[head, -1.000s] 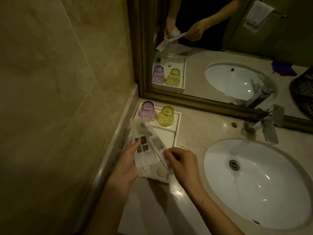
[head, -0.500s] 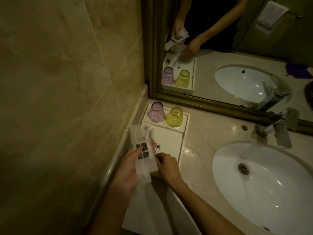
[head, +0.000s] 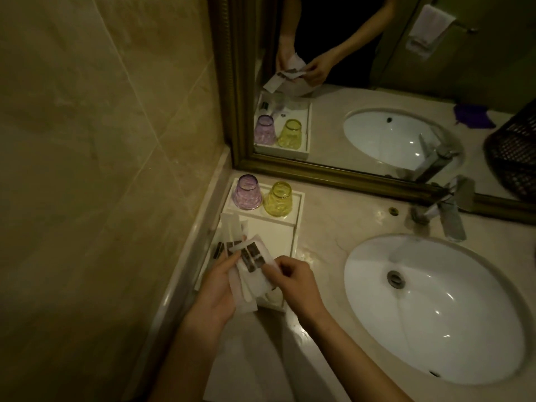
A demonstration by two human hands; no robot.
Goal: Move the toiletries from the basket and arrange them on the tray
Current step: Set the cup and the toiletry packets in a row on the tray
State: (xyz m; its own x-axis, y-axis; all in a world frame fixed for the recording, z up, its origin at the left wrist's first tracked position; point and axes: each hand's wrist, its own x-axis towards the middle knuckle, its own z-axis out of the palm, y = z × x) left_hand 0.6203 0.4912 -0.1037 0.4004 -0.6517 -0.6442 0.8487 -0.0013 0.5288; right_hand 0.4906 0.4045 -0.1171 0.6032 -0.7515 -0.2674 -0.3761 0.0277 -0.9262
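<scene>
A white tray (head: 295,227) lies on the counter in the corner by the wall and mirror. Above its near half my left hand (head: 216,288) holds a fan of white toiletry packets (head: 252,258) with dark labels. My right hand (head: 293,281) pinches the right edge of the top packet. A long white packet (head: 230,226) sticks up from the bundle toward the cups. The near end of the tray is hidden behind the packets and hands. The dark basket (head: 513,152) shows only as a reflection at the mirror's right edge.
A purple cup (head: 247,192) and a yellow cup (head: 278,199) stand upside down on the tray's far end. A white sink (head: 435,309) with a chrome tap (head: 448,211) fills the counter to the right. The gold-framed mirror (head: 333,175) runs along the back.
My right hand came up from the tray to the packets in my left hand. The bundle now fans out wider, with dark labels showing.
</scene>
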